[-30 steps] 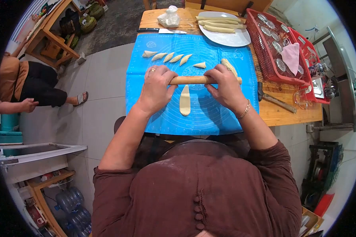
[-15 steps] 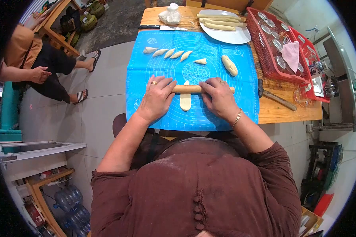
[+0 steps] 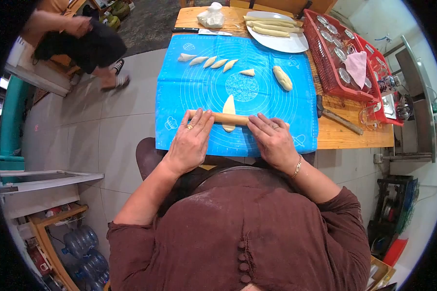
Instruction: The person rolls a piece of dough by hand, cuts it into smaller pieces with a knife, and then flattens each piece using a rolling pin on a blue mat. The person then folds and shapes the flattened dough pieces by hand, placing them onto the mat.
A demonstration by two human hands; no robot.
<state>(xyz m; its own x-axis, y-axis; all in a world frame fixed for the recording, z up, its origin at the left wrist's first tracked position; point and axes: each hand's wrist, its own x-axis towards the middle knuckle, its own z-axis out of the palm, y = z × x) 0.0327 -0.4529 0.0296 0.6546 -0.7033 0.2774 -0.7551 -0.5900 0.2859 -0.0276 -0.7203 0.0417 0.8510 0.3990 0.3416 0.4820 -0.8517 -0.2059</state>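
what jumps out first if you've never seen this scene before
The bright blue silicone baking mat on the wooden table grabs the eye first. At its near edge the left hand and right hand lie flat on a wooden rolling pin across a pale flattened dough strip. To the right stands a red plastic crate of glasses.

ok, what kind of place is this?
Probably a home or small-shop kitchen work area: a blue baking mat on a wooden table, a rolling pin over a dough piece, and a red rack of glasses beside it.
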